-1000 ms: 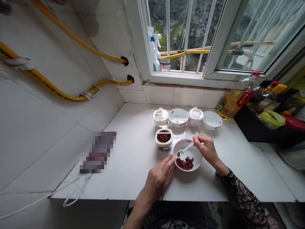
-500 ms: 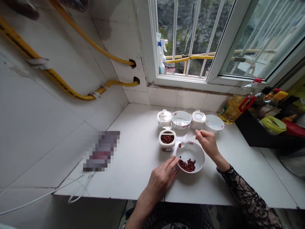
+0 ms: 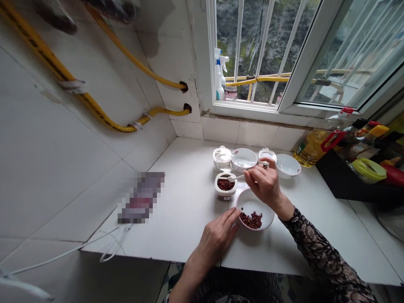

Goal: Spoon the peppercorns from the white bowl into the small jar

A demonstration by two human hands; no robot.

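Right hand [image 3: 264,184] clamped on a small white spoon [image 3: 237,178], thumb and fingers together on the handle. Spoon tip is over an open white jar [image 3: 225,195] of dried red peppercorns, just behind-left of the white bowl [image 3: 254,205]. Left hand [image 3: 217,240] is open, fingers apart, fingertips touching that bowl's left rim. A loose heap of peppercorns [image 3: 251,220] sits in the bowl. Behind the bowl: a glass jar [image 3: 221,160], a second white bowl [image 3: 244,158], and a third white bowl [image 3: 288,166]. Behind-right of it: a cooking oil bottle [image 3: 312,147] with a red handle, label too small to read. All on a white tiled desk [image 3: 186,198].
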